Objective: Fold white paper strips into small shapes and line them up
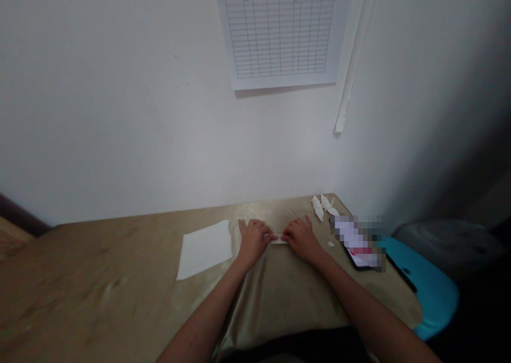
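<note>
Between my two hands lies a small white folded paper strip point(280, 239), close to the covered table top. My left hand point(254, 238) pinches its left end, with the thumb pointing inward. At the other end, my right hand point(300, 238) grips the strip with its fingers pressed together. Both hands hide most of the paper, so only its short middle part shows. Left of my left hand rests a flat white sheet of paper point(205, 250) with slightly uneven edges.
Folded white paper pieces point(324, 206) sit at the table's back right corner. A phone point(357, 246), partly blurred out, lies right of my right hand, with a small paper scrap point(331, 244) nearby. A blue stool point(433, 283) stands beyond the right edge. A printed chart point(283, 33) hangs on the wall.
</note>
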{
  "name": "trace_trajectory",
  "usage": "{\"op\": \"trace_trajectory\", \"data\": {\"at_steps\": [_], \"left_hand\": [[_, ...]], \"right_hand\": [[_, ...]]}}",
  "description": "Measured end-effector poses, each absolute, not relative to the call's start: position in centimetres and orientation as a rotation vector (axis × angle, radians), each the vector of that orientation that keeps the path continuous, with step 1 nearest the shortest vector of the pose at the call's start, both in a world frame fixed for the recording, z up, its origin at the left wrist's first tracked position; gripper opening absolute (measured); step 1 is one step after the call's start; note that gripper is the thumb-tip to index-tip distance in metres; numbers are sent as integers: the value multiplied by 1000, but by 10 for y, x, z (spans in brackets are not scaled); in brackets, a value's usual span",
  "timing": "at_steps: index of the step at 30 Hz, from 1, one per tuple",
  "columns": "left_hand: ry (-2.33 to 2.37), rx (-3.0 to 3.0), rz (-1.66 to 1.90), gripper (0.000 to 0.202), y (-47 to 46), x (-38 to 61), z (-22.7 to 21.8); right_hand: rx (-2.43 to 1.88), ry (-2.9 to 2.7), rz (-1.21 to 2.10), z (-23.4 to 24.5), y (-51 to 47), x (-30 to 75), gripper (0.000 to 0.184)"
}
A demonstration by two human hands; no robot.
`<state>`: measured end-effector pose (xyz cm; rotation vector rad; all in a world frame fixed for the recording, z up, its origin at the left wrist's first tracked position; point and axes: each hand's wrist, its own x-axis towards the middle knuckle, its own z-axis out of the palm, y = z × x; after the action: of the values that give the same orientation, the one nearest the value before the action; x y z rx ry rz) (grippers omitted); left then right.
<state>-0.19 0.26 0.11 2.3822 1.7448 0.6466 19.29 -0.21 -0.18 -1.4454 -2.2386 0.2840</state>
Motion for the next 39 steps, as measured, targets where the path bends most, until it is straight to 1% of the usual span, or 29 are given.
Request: {"op": "trace_trajectory", "data": {"at_steps": [4,9,12,19,24,29,34,39], "left_hand": [[1756,2385,656,18,2,-4,2],[1676,2333,651,9,3,-9,6],[1646,2299,635,8,3,-12,8],[1769,2129,669,14,0,-12,19],[1776,2150,685,15,-1,-14,22],[1827,2099,772,23,2,-16,19],[1786,2068,743,17,5,-17,16],[1741,2123,699,18,5,-17,14]], "right_hand": [[-1448,-2228,299,-2,-1,191,16],[-1480,-2209,282,-6,3,199,14],[-1495,-2184,325,-9,5,206,13],[-1500,-2158,319,-9,8,207,13],[-1493,-2138,343,-8,8,207,14],[-1489,-2116,373,-11,9,209,12],[-1493,-2114,401,-15,11,211,12],[-1509,-2125,433,-14,13,212,12]]}}
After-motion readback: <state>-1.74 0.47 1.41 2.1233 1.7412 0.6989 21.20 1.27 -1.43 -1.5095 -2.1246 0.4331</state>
